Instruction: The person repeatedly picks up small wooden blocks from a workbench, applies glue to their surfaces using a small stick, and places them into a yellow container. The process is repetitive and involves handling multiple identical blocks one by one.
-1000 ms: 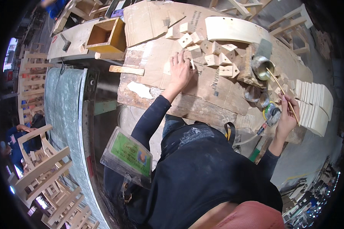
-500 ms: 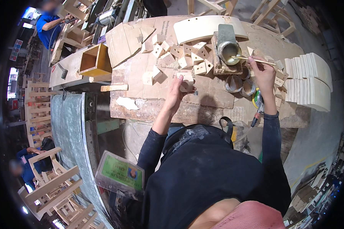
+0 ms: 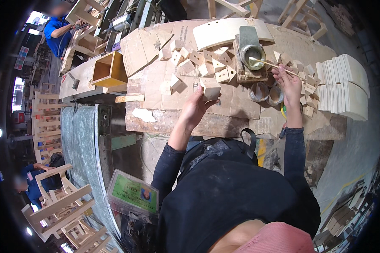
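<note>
Nearest the camera, dark torso and a badge point(image 3: 133, 198) at the lower left. Left hand point(image 3: 195, 106) reaches over the bench point(image 3: 173, 120), fingers closed on a wood block point(image 3: 210, 90), which sits low over the cardboard point(image 3: 240, 101) near the front of the block pile; cannot tell if it touches down. Block looks roughly cubic, no clear long axis, one pale face up. Right hand point(image 3: 289, 84) pinches a thin stick point(image 3: 269, 64), tight narrow grip at its near end. Stick's long axis runs from the hand up-left, far tip at or in the open tin point(image 3: 252, 57) on a dark slab; tip depth hidden. Tape rolls point(image 3: 267, 92) lie between the hands. Loose blocks point(image 3: 198, 61) are scattered further out, curved white panels point(image 3: 344, 86) stacked at right, open wooden box point(image 3: 109, 69) far left. Risks, judged: the stick could drip on the cardboard or rolls when lifted out; a sideways pull could tip the tin; a one-handed hold could let the block twist.
</note>
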Motion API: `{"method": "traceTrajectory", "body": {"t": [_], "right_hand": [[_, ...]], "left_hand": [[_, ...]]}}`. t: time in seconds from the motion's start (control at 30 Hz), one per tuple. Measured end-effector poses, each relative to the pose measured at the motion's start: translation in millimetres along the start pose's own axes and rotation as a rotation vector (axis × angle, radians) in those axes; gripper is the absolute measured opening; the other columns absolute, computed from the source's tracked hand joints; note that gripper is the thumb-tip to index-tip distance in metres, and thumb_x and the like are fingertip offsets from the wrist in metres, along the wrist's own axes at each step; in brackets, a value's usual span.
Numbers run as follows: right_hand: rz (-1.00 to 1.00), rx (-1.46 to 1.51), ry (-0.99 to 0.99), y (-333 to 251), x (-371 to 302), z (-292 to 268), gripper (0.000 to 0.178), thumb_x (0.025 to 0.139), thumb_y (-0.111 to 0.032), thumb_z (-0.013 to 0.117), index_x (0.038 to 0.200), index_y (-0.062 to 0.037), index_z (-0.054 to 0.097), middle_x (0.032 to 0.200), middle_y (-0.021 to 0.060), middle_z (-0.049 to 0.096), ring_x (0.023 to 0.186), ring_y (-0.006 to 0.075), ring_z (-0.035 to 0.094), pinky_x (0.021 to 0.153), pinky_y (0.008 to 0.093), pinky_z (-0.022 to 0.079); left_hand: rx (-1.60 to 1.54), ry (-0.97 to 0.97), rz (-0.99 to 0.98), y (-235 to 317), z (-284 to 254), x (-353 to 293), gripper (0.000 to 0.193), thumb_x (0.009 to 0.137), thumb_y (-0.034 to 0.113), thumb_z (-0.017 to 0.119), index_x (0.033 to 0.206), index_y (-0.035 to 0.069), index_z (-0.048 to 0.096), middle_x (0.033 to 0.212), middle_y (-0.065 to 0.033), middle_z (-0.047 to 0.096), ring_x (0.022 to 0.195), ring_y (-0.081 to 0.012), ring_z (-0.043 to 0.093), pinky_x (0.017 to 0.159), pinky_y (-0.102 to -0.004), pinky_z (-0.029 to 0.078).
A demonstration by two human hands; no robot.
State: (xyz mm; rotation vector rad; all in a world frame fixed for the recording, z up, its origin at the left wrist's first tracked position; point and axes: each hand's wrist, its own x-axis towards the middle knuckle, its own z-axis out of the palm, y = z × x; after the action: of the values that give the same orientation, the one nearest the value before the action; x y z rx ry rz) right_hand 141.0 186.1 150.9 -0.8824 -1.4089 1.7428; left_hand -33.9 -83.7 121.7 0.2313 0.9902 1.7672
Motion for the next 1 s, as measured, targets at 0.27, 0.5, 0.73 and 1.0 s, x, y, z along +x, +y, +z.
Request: {"method": "traceTrajectory", "body": {"t": [0.27,0.5,0.73,1.0], "right_hand": [[0.144,0.1,0.026,12,2,-7,0.026,0.09,-0.02,0.065,0.106,0.0004,0.061,0.098,0.0112,0.068,0.09,0.0148,0.066,0.072,0.0227,0.054],[0.111,0.168,0.022,0,-10,3,0.025,0.091,-0.021,0.064,0.105,-0.0004,0.061,0.094,0.01,0.068,0.083,0.0149,0.067,0.07,0.0228,0.054],[-0.081,0.046,-0.181,-41,-71,47,0.015,0.091,-0.017,0.064,0.09,-0.0021,0.061,0.082,0.009,0.068,0.073,0.0129,0.065,0.07,0.0234,0.051],[-0.203,0.036,-0.204,-48,-77,59,0.013,0.09,-0.014,0.064,0.091,-0.0008,0.061,0.088,0.0112,0.069,0.078,0.0139,0.066,0.071,0.0246,0.052]], "left_hand": [[-0.056,-0.064,-0.009,4,22,5,0.05,0.102,0.038,0.033,0.133,0.0,0.041,0.126,-0.0157,0.055,0.118,-0.0266,0.052,0.104,-0.0441,0.04],[-0.094,-0.108,-0.006,9,37,6,0.049,0.101,0.037,0.035,0.133,0.0,0.041,0.128,-0.0142,0.054,0.121,-0.025,0.051,0.106,-0.0452,0.037],[-0.098,-0.208,0.039,21,49,-6,0.048,0.1,0.036,0.041,0.134,0.002,0.042,0.128,-0.0125,0.055,0.121,-0.0219,0.05,0.104,-0.0465,0.037],[-0.151,-0.264,0.06,34,57,-22,0.046,0.1,0.031,0.041,0.137,0.004,0.038,0.131,-0.0124,0.052,0.119,-0.0232,0.051,0.102,-0.044,0.039]]}}
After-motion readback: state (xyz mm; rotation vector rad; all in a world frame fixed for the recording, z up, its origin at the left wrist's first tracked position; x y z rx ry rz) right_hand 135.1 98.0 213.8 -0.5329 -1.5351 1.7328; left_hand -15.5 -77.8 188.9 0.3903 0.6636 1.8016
